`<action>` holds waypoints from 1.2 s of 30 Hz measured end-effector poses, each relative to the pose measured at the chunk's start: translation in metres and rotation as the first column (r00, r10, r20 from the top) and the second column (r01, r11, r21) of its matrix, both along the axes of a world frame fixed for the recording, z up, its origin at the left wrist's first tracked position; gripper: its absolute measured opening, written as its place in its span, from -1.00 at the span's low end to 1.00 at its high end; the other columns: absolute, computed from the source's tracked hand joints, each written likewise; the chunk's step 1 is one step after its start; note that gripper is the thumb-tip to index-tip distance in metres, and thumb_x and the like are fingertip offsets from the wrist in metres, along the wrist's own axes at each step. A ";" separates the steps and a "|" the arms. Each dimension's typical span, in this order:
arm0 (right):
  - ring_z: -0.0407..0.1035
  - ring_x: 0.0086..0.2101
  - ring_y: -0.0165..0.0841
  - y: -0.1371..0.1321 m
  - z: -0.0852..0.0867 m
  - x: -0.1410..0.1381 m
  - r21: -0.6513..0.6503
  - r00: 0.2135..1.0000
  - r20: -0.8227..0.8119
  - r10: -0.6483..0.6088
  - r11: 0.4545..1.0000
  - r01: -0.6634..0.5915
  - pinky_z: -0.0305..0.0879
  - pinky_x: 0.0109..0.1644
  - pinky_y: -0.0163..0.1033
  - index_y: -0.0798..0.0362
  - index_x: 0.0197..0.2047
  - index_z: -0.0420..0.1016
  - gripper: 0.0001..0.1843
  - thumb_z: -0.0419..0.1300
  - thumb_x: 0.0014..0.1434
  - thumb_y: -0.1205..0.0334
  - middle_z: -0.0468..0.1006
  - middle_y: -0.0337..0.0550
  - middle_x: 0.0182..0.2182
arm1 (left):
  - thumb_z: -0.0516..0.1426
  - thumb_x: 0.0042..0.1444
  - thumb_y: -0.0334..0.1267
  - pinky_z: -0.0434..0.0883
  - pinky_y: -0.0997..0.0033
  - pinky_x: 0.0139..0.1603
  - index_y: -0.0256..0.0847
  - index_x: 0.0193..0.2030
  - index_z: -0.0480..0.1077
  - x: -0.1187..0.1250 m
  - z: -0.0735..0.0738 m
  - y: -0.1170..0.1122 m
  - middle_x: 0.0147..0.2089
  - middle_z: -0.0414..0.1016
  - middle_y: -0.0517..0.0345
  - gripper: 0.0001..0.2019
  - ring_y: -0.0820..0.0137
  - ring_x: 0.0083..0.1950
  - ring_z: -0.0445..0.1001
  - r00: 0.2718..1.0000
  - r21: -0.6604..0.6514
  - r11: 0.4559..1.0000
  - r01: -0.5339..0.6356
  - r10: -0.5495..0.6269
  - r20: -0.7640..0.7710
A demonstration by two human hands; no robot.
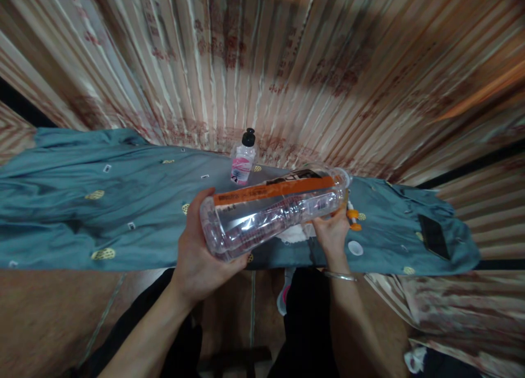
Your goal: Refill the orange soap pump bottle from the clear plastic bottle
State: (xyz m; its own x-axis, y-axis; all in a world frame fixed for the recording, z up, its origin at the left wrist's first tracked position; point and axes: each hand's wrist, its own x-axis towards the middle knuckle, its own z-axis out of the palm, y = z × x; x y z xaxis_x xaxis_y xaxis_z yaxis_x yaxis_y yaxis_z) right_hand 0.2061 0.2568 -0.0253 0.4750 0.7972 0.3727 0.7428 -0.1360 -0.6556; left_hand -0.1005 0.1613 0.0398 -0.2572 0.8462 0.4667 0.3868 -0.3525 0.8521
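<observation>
Both hands hold a large clear plastic bottle (270,214) with an orange and black label, tilted nearly on its side above the cloth. Its wide base lies in my left hand (200,257), which is closed around it from below and the left. My right hand (331,233) grips the narrower end at the right; most of its fingers are hidden behind the bottle. Just right of that hand is a small orange and white object (353,218), its kind unclear. Below it lies a white round lid-like piece (355,248). A crumpled white tissue (293,234) shows under the bottle.
A small clear bottle (243,164) with a black cap and pink label stands at the back of the narrow table, which a teal patterned cloth (135,203) covers. A dark phone (433,237) lies at the right. A pleated curtain (262,66) hangs right behind the table.
</observation>
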 end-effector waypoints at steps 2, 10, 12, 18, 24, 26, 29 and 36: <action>0.65 -0.19 0.05 0.000 0.000 0.000 -0.004 1.000 -0.004 0.000 1.000 0.000 0.61 -0.09 0.06 0.02 0.04 0.46 -0.33 0.37 -0.06 -0.18 0.75 0.15 -0.17 | 0.46 -0.16 -0.19 0.80 -0.04 0.03 0.05 0.45 0.32 0.000 0.001 0.002 0.15 0.74 0.05 -0.05 0.01 0.03 0.82 1.000 0.014 1.000 -0.011 0.011 -0.010; 0.67 -0.14 0.13 0.001 -0.001 0.000 -0.018 1.000 -0.008 -0.016 1.000 0.016 0.64 -0.04 0.13 0.07 0.06 0.47 -0.31 0.38 -0.07 -0.14 0.77 0.20 -0.16 | 0.46 -0.18 -0.20 0.78 -0.07 0.07 0.04 0.43 0.30 0.001 0.006 0.001 0.14 0.75 0.04 -0.05 -0.03 0.05 0.82 1.000 -0.036 0.999 -0.008 0.008 0.007; 0.67 -0.15 0.10 0.001 -0.001 0.001 -0.006 1.000 -0.008 -0.009 1.000 0.009 0.64 -0.03 0.14 0.04 0.07 0.47 -0.32 0.38 -0.07 -0.13 0.77 0.17 -0.15 | 0.47 -0.20 -0.18 0.78 -0.11 0.10 0.05 0.42 0.29 0.001 0.008 0.000 0.16 0.74 0.04 -0.04 -0.06 0.07 0.81 1.000 -0.057 0.998 -0.011 0.012 0.008; 0.67 -0.12 0.12 0.000 0.005 -0.003 -0.018 0.998 -0.054 0.020 1.000 -0.021 0.64 0.03 0.18 0.06 0.08 0.45 -0.32 0.35 -0.07 -0.10 0.76 0.19 -0.12 | 0.47 -0.21 -0.21 0.80 -0.08 0.00 0.06 0.40 0.29 0.002 0.013 0.001 0.08 0.76 0.07 -0.05 -0.04 -0.02 0.82 1.000 -0.060 0.998 0.003 -0.002 0.025; 0.66 -0.19 0.11 0.000 0.005 -0.004 -0.019 1.000 -0.025 -0.016 1.000 0.015 0.61 -0.05 0.11 0.02 0.01 0.44 -0.35 0.38 -0.08 -0.17 0.76 0.16 -0.20 | 0.44 -0.17 -0.19 0.80 -0.15 0.06 0.08 0.41 0.29 0.003 0.012 -0.002 0.11 0.76 0.07 -0.08 -0.04 0.01 0.82 1.000 -0.048 0.999 -0.007 0.008 0.014; 0.65 -0.22 0.08 0.001 0.004 -0.002 -0.007 1.000 -0.012 -0.005 1.000 0.005 0.59 -0.08 0.08 0.02 0.02 0.45 -0.33 0.37 -0.07 -0.19 0.76 0.14 -0.21 | 0.43 -0.16 -0.19 0.79 -0.17 0.08 0.08 0.42 0.30 0.003 0.013 -0.004 0.12 0.76 0.07 -0.08 -0.04 0.03 0.82 1.000 -0.041 0.999 -0.019 0.019 -0.006; 0.65 -0.22 0.06 0.001 0.002 -0.001 -0.002 1.000 -0.004 0.008 1.000 -0.008 0.58 -0.09 0.06 0.02 0.04 0.46 -0.31 0.39 -0.06 -0.21 0.78 0.13 -0.20 | 0.43 -0.17 -0.18 0.80 -0.08 -0.01 0.08 0.42 0.29 0.003 0.015 -0.005 0.08 0.78 0.09 -0.07 0.00 -0.03 0.83 1.000 -0.048 0.999 -0.018 0.019 0.006; 0.67 -0.24 0.06 0.002 -0.001 0.000 0.013 1.000 -0.014 0.002 1.000 -0.002 0.58 -0.12 0.04 -0.01 -0.01 0.44 -0.31 0.40 -0.06 -0.28 0.77 0.09 -0.24 | 0.44 -0.17 -0.17 0.80 0.02 0.01 0.05 0.41 0.28 0.004 0.018 -0.004 0.07 0.79 0.12 -0.07 0.05 -0.02 0.84 1.000 -0.078 0.997 -0.007 0.008 0.020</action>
State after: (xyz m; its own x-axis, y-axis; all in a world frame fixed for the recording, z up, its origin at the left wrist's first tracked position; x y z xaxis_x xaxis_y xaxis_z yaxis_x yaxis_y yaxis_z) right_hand 0.2064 0.2587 -0.0261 0.4782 0.7934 0.3765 0.7339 -0.1256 -0.6675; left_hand -0.0968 0.1569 0.0579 -0.2721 0.8779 0.3940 0.3718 -0.2818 0.8845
